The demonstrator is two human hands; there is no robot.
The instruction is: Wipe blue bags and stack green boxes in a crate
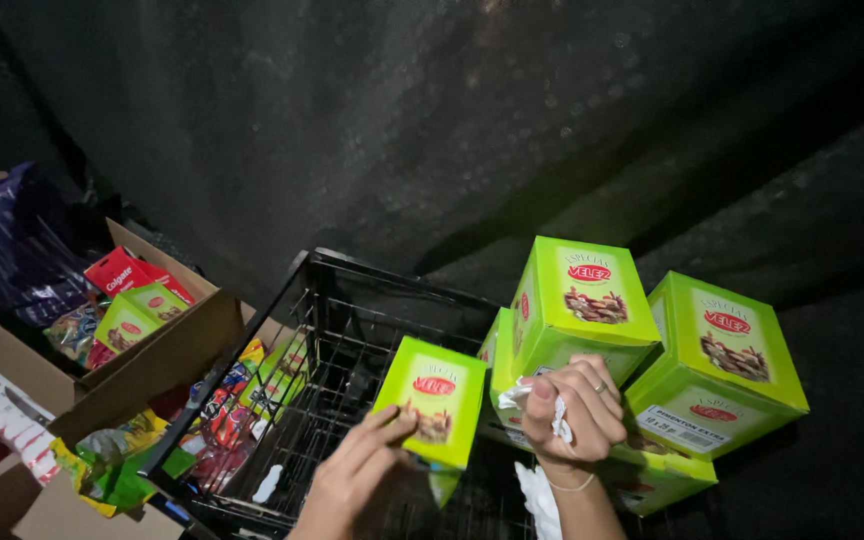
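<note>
My left hand (357, 470) grips a lime-green carton (432, 400) by its lower left edge and holds it upright over a black wire rack (302, 370). My right hand (572, 410) is clenched on a crumpled white cloth (552, 420) and rests against the front of a stacked green box (577, 305). Another green box (722, 365) stands to its right, and more of the same lie beneath.
A brown cardboard box (152, 350) at the left holds red and green packets. Colourful snack packets (122, 450) lie below it and beside the rack. A purple bag (12, 240) sits far left. Dark rough wall fills the background.
</note>
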